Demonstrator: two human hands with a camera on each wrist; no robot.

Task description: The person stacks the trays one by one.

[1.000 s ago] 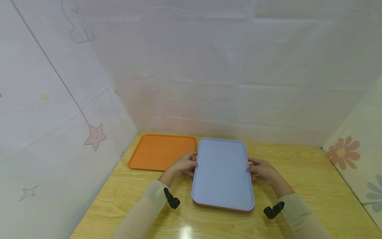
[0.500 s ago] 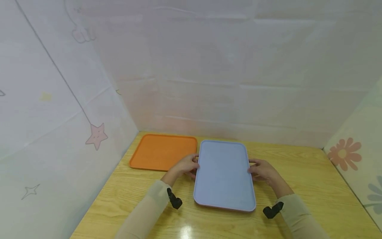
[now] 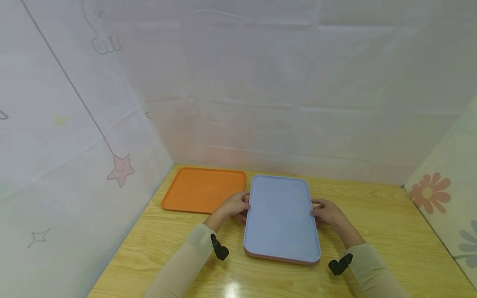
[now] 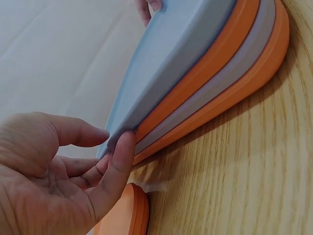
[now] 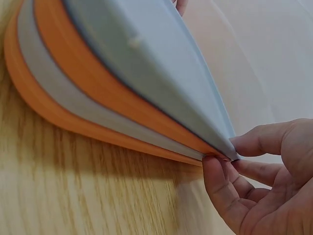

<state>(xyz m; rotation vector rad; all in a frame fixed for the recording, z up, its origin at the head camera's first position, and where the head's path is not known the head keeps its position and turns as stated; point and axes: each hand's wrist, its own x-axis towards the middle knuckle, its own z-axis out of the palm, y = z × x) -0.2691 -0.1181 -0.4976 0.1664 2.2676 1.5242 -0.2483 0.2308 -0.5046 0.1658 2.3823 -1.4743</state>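
A light-blue tray [image 3: 282,217] lies on top of a stack of trays on the wooden table, its long side pointing away from me. Below it in the left wrist view show an orange tray [image 4: 215,63], a grey-lavender tray [image 4: 244,61] and, lowest, another orange tray [image 4: 266,68]. My left hand [image 3: 235,205] pinches the blue tray's left edge, thumb at the rim and fingers beneath it. On the opposite long edge, my right hand [image 3: 328,213] pinches the rim the same way, one fingertip beside the lower trays in the right wrist view.
A separate orange tray [image 3: 205,189] lies flat at the back left, right beside the stack. White printed sheets stand behind the table [image 3: 376,231] and along both sides. Bare wood extends to the right of the stack.
The blue tray has shifted slightly right and towards me, and more of the layers under its front edge shows. My left hand has moved a little right with it; the right hand has barely moved.
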